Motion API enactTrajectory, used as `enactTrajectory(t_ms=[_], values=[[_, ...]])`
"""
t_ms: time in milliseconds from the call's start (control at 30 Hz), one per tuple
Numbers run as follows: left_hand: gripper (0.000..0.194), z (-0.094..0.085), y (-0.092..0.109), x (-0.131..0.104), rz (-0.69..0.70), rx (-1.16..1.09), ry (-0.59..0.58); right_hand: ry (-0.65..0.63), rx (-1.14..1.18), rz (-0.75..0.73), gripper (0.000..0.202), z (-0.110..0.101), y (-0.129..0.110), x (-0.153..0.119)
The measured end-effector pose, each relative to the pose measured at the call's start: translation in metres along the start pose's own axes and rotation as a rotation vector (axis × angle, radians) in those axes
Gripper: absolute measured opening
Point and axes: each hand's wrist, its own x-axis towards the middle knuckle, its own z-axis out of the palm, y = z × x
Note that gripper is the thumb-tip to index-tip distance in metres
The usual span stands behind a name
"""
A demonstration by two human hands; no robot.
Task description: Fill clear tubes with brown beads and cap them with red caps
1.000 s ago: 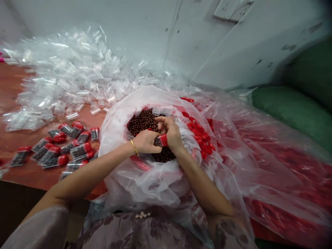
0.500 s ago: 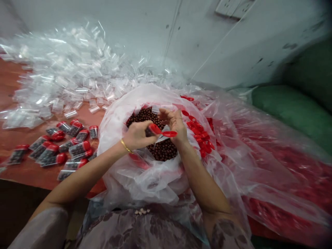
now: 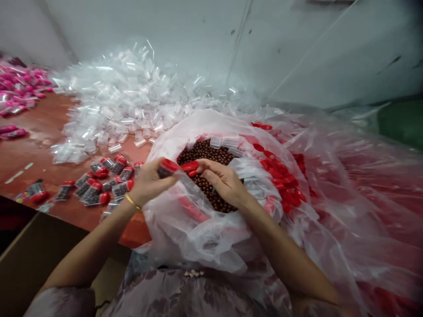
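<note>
Brown beads [image 3: 211, 154] fill the middle of a white plastic bag [image 3: 165, 141]. Above the bag's left side my left hand [image 3: 148, 178] holds a bead-filled container [image 3: 168, 168] with a red top. Over the beads, my right hand [image 3: 222, 178] pinches a red cap piece [image 3: 191, 167] between thumb and fingers, close beside that container. Clear empty containers [image 3: 228, 141] lie at the bag's far inner edge. Loose red caps [image 3: 284, 182] are heaped on the bag's right side. Filled containers [image 3: 122, 188] with red caps lie on the table to the left.
A big pile of clear containers [image 3: 125, 97] covers the back of the red table [image 3: 49, 145]. Pink-topped items [image 3: 20, 86] lie at the far left. Clear plastic sheeting [image 3: 357, 189] over red pieces spreads to the right, near a green object [image 3: 403, 123].
The view has swung left, bringing the pink items in. My left hand and its container have moved left, away from the beads. My right fingers have closed on the red cap piece.
</note>
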Motion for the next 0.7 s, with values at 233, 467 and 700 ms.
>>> enactTrajectory(t_ms=[233,467,700], values=[[0.011,0.071,0.014,0.003,0.116,0.021,-0.179,0.019,-0.354,0.046,0.061,0.013,-0.017,-0.011],[0.016,0.062,0.001,0.014,-0.048,-0.398,-0.639,-0.206,-0.548,-0.055,0.070,-0.012,-0.005,-0.013],[0.029,0.076,-0.001,0.013,0.142,-0.230,-0.443,0.081,-0.835,-0.160,0.056,0.014,0.003,-0.008]])
